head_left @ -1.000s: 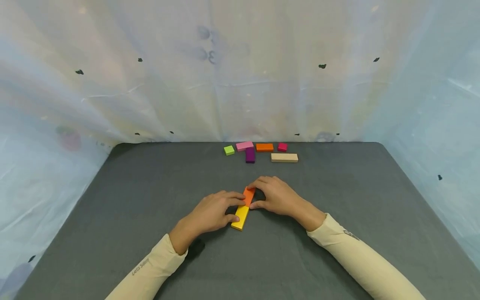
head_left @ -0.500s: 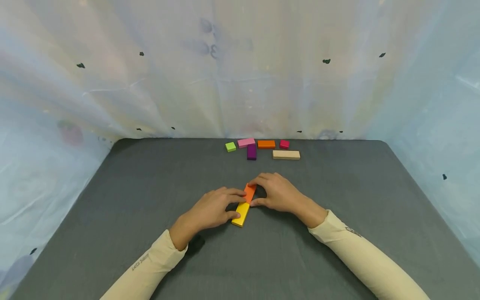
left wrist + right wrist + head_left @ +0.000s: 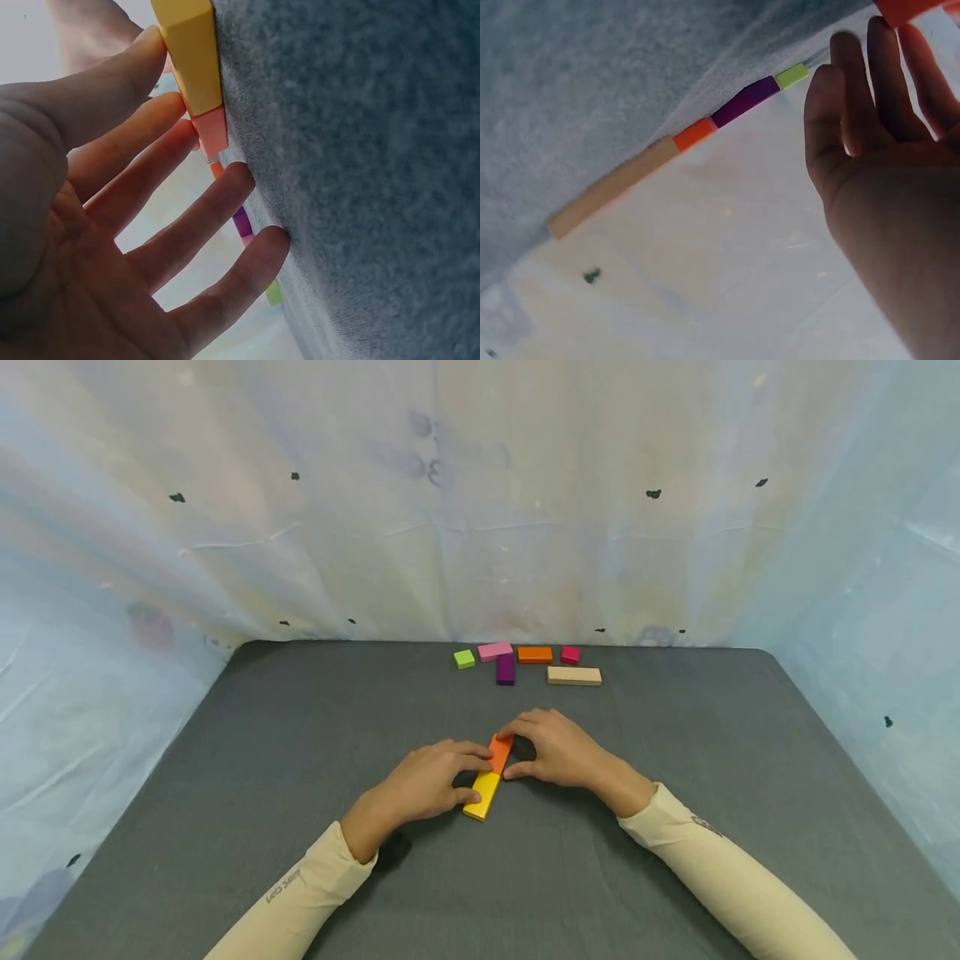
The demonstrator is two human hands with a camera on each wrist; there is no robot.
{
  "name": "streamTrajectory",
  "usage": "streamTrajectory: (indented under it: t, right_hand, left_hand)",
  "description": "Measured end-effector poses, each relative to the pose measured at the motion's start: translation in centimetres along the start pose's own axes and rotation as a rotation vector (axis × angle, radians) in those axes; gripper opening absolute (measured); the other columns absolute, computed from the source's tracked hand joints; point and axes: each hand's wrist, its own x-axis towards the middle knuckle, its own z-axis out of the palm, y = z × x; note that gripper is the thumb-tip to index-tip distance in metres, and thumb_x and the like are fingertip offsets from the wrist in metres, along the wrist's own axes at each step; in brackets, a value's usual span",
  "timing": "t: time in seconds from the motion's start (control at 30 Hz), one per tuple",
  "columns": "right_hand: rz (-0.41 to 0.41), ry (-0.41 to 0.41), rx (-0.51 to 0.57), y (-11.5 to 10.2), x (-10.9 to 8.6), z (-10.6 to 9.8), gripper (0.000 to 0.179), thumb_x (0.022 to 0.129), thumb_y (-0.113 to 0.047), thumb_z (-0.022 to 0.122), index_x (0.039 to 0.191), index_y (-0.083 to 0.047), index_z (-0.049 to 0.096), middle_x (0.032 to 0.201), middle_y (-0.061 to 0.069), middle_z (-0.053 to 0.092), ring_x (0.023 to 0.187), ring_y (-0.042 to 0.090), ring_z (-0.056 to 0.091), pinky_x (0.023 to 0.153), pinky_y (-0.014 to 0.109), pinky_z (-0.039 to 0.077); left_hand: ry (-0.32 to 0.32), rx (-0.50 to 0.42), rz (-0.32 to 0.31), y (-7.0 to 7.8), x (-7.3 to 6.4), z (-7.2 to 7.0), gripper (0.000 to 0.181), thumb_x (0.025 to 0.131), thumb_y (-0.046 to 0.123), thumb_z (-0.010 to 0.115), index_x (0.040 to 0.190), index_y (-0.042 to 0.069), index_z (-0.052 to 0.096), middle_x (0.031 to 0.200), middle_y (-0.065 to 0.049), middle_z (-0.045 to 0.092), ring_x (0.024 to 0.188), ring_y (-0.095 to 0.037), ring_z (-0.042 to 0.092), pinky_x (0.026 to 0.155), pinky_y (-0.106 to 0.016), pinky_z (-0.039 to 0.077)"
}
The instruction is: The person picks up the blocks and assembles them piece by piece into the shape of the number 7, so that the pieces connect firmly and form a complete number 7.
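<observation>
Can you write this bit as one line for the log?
left hand: touching yellow block and orange block | right hand: touching orange block | both blocks: end to end | beyond: purple block, tan block

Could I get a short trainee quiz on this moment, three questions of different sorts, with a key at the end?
1. True or false: the yellow block and the near orange block, between the hands, lie end to end.

2. Multiple choice: in the head view, which block sits furthest left in the group near the far edge of the table?
A. the lime green block
B. the beige block
C. the red block

3. Count: how many blocks lie in that far group?

Key:
1. True. The thumb of the left hand touches the yellow one.
2. A.
3. Six.
</observation>
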Motion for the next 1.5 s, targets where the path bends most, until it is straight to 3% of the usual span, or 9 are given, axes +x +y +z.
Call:
streamTrajectory:
  t: [0.23,0.33,0.57,0.77,0.97,1.27,1.5]
  right_hand:
    - [0.043,0.053,-0.004,3.1,0.8,-2.0,0.053,0.084,-0.043,0.079,0.128,-0.017,0.067,0.13,0.004,0.064,0.126,0.027,0.056,0.11,0.058,0.039]
    - [0.071,0.07,-0.014,4.9,1.7,-2.7,0.05,0.088,-0.04,0.076,0.129,-0.014,0.066,0.13,0.007,0.064,0.125,0.028,0.056,0.11,0.053,0.041]
    - [0.166,0.097,-0.028,8.1,3.5,-3.8,0.051,0.093,-0.035,0.07,0.136,-0.011,0.059,0.133,0.014,0.06,0.116,0.032,0.059,0.102,0.054,0.046]
    - [0.244,0.082,-0.003,10.1,4.8,-3.7,0.052,0.096,-0.033,0.067,0.141,-0.01,0.055,0.142,0.015,0.055,0.132,0.036,0.05,0.109,0.054,0.042]
    - [0.237,0.092,-0.022,10.9,5.6,-2.8,0.051,0.097,-0.033,0.066,0.14,-0.009,0.055,0.142,0.016,0.055,0.132,0.036,0.05,0.111,0.053,0.04]
    - [0.251,0.051,-0.028,11.1,7.3,-3.0,0.054,0.098,-0.031,0.064,0.146,-0.01,0.05,0.146,0.017,0.053,0.133,0.036,0.05,0.113,0.053,0.037]
    - [0.175,0.066,-0.03,11.7,8.1,-2.5,0.046,0.097,-0.026,0.066,0.137,-0.004,0.06,0.131,0.02,0.06,0.12,0.037,0.054,0.107,0.052,0.041]
  left_hand:
    - [-0.002,0.0,-0.014,0.3,0.0,-0.1,0.044,0.089,0.032,0.075,0.131,0.022,0.067,0.144,0.009,0.056,0.132,-0.022,0.054,0.104,-0.051,0.047]
    - [0.001,-0.012,-0.035,0.5,-0.1,-0.1,0.044,0.089,0.031,0.075,0.131,0.022,0.067,0.144,0.01,0.056,0.134,-0.021,0.053,0.106,-0.051,0.046]
    - [0.007,-0.013,-0.06,1.0,-0.2,0.3,0.043,0.089,0.028,0.075,0.132,0.023,0.067,0.146,0.012,0.054,0.135,-0.022,0.052,0.103,-0.053,0.047]
    - [-0.003,-0.032,-0.073,1.3,-0.4,0.5,0.043,0.089,0.025,0.075,0.131,0.022,0.067,0.146,0.009,0.055,0.136,-0.026,0.051,0.104,-0.057,0.046]
    - [-0.004,-0.026,-0.086,1.2,-0.8,0.7,0.042,0.087,0.026,0.077,0.128,0.023,0.069,0.144,0.01,0.057,0.133,-0.025,0.054,0.099,-0.056,0.048]
    - [0.028,-0.046,-0.103,1.3,-0.7,0.4,0.041,0.087,0.026,0.078,0.127,0.024,0.07,0.143,0.012,0.057,0.134,-0.024,0.054,0.098,-0.06,0.047]
    - [0.021,-0.043,-0.121,1.3,-1.0,0.4,0.041,0.086,0.026,0.078,0.126,0.026,0.07,0.143,0.013,0.057,0.133,-0.024,0.054,0.096,-0.06,0.048]
